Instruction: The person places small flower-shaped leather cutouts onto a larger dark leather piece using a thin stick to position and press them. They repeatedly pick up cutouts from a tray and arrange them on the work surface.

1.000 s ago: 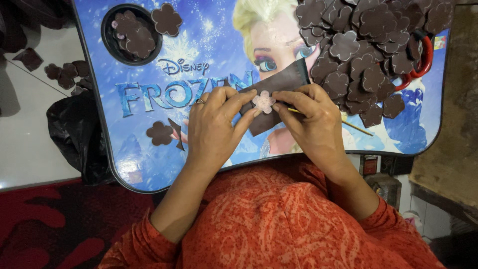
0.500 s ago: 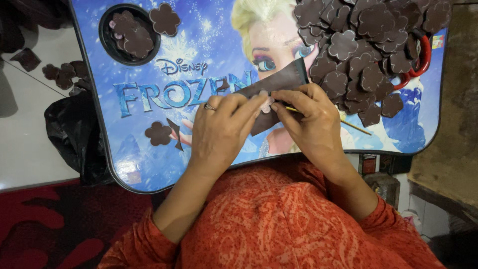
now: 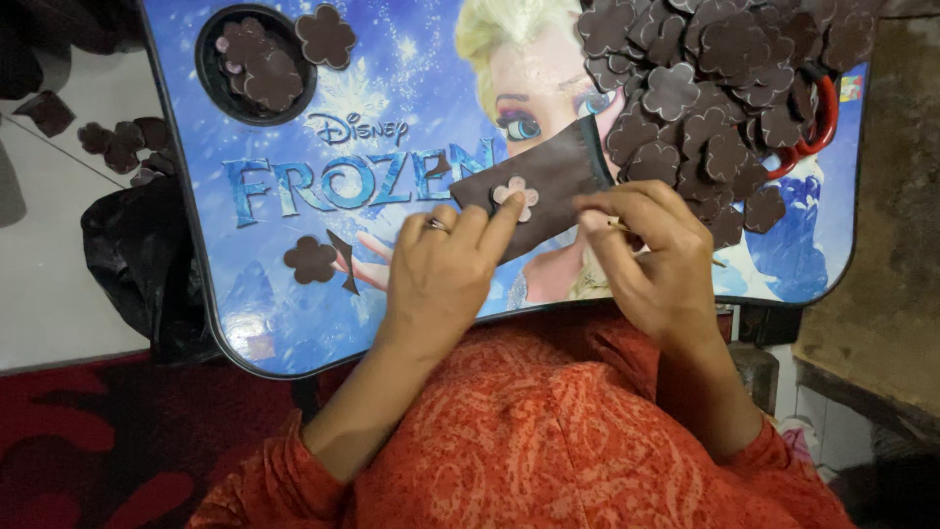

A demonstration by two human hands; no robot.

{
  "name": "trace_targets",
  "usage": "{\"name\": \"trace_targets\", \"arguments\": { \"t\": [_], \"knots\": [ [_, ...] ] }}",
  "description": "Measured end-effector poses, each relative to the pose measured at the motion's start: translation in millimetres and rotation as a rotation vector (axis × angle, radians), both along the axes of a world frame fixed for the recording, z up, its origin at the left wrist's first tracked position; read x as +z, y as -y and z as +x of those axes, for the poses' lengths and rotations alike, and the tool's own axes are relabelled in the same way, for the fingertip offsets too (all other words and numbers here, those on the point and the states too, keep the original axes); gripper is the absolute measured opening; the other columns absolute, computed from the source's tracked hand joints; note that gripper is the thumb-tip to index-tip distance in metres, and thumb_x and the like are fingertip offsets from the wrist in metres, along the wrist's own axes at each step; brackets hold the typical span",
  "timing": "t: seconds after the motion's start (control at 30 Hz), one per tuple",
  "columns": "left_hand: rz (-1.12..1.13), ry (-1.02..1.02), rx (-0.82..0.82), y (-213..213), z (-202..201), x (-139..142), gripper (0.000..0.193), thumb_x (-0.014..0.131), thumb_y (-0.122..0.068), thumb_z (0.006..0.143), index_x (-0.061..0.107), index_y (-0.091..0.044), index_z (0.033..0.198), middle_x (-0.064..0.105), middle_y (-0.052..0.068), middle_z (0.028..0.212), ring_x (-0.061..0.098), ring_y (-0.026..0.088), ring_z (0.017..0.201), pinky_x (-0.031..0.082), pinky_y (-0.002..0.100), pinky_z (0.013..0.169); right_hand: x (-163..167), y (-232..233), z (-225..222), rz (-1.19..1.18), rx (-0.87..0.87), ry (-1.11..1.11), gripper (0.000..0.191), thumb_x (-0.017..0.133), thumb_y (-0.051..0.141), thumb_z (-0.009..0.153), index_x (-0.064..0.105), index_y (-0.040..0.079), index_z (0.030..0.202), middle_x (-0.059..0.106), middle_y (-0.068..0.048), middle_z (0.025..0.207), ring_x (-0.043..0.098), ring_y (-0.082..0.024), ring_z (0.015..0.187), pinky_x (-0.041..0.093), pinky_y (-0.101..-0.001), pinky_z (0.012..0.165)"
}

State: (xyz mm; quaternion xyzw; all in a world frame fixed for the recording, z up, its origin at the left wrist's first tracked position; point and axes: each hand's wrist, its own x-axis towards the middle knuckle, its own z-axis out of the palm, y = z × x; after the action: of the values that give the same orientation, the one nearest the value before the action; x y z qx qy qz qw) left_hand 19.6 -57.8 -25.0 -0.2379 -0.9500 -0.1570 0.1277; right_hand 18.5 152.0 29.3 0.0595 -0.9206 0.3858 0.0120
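Nearest the camera, orange patterned sleeves lead up to both hands over a blue picture-printed lap counter (image 3: 294, 323). On the left, the left hand (image 3: 441, 279) lies with fingers stretched forward, its fingertips pressing on a dark brown fabric piece (image 3: 548, 176) just beside a small pale flower cutout (image 3: 515, 196) that sits on that fabric. Opposite it, the right hand (image 3: 656, 260) is curled, thumb and forefinger pinched on a thin pale stick (image 3: 619, 225) close to the fabric's right end. The fabric lies flat and slanted near the middle of the counter. Left of the hands, one brown flower cutout (image 3: 310, 260) and a small dark offcut (image 3: 345, 263) lie apart. Farther off, a round black recess (image 3: 211, 49) in the counter's far left corner holds more brown flowers. Across at the far right, a heap of brown flower cutouts (image 3: 715, 88) partly covers red scissor handles (image 3: 827, 118). Beyond the counter's left edge, loose brown flowers (image 3: 117, 142) lie on the pale floor by a black bag (image 3: 137, 255).
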Motion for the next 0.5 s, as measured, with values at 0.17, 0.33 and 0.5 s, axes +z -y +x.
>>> {"name": "trace_targets", "arguments": {
  "t": [0.17,0.33,0.5],
  "knots": [
    [-0.202,0.020,0.038,-15,16,4,0.055,0.059,-0.016,0.090,0.060,-0.008,0.144,0.054,0.000,0.072,0.057,0.017,0.071,0.041,0.032,0.066,3,4,6,-0.046,-0.018,-0.158,0.023,0.049,0.004,0.111,0.071,-0.001,0.114,0.064,-0.012,0.104,0.062,-0.021,0.092,0.050,-0.0302,0.084],
    [-0.385,0.020,0.057,-21,24,4,0.059,0.057,-0.018,0.088,0.055,-0.005,0.146,0.054,-0.003,0.065,0.055,0.013,0.062,0.039,0.029,0.062,-2,16,-1,-0.082,0.111,-0.102,0.015,0.053,0.008,0.112,0.065,0.000,0.115,0.067,-0.010,0.106,0.064,-0.020,0.093,0.051,-0.0329,0.083],
    [-0.357,-0.015,0.081,-24,26,-5,0.056,0.055,-0.021,0.095,0.049,-0.001,0.147,0.055,-0.003,0.070,0.056,0.014,0.069,0.039,0.030,0.067,-2,36,-4,0.038,0.307,-0.212,0.007,0.059,0.004,0.108,0.066,0.001,0.108,0.068,-0.010,0.101,0.063,-0.027,0.089,0.049,-0.0371,0.081]
  ]
}}
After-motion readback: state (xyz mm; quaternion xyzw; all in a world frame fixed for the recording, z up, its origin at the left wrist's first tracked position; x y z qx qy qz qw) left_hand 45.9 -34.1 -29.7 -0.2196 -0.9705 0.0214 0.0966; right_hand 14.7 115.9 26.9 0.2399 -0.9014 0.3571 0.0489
